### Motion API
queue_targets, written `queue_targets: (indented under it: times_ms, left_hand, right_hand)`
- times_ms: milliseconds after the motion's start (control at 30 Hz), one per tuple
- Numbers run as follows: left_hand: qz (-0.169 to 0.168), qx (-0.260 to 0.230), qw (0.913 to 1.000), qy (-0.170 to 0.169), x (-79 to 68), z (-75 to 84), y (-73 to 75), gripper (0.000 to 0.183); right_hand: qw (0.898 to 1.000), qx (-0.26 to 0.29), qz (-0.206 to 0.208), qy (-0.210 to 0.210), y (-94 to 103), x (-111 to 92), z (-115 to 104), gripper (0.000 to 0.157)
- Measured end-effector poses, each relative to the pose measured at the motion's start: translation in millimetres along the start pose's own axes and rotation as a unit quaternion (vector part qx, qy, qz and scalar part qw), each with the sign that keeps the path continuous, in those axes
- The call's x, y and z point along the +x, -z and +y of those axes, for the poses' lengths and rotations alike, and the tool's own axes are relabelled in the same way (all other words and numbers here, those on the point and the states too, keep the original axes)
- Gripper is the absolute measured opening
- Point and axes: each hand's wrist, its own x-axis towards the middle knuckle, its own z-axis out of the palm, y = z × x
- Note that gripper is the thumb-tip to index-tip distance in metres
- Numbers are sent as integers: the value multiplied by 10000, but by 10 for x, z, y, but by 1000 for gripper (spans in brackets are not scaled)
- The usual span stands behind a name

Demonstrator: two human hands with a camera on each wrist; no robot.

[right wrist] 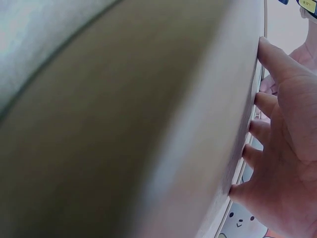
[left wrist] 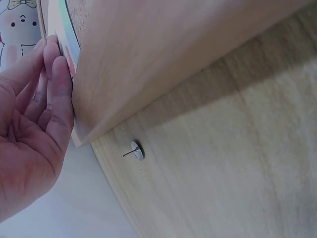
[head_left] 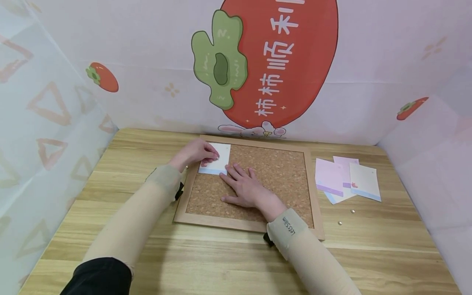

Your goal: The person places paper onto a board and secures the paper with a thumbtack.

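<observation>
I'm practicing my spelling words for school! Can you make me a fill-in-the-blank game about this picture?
1. The card under the left hand has a ____ strip along its bottom edge.
2. The right hand is spread on a framed board whose speckled brown middle is made of ____.
3. From where the person sits, the loose cards lie to the ____ of the board.
4. Nearer the person than those loose cards, ____ thumbtacks lie on the table.

Missing words: blue; cork; right; two

Wood-grain table (head_left: pixel 206 262), pale printed walls (head_left: pixel 147 49) on three sides
</observation>
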Motion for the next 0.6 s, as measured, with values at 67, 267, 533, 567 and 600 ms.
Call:
queue_targets:
  times_ms: [67, 267, 533, 567, 600]
  left_hand:
    - [19, -7, 10000, 17, 2, -3, 3, 19]
    - [76, 70, 9999, 37, -4, 8, -8, 18]
    - [172, 294, 9994, -8, 30, -18, -21, 17]
    - [169, 278, 9995, 0, 34, -20, -24, 17]
    - [165, 271, 9995, 10, 37, -20, -25, 17]
  right_hand:
    - [10000, 11, -4, 1, -4, 4, 0, 79]
    - [10000, 30, -4, 23, -8, 4, 3, 79]
    - [10000, 11, 26, 23, -20, 9, 9, 79]
    - [10000, 5, 29, 23, -22, 10, 9, 79]
    - [10000, -1, 34, 24, -20, 8, 8, 78]
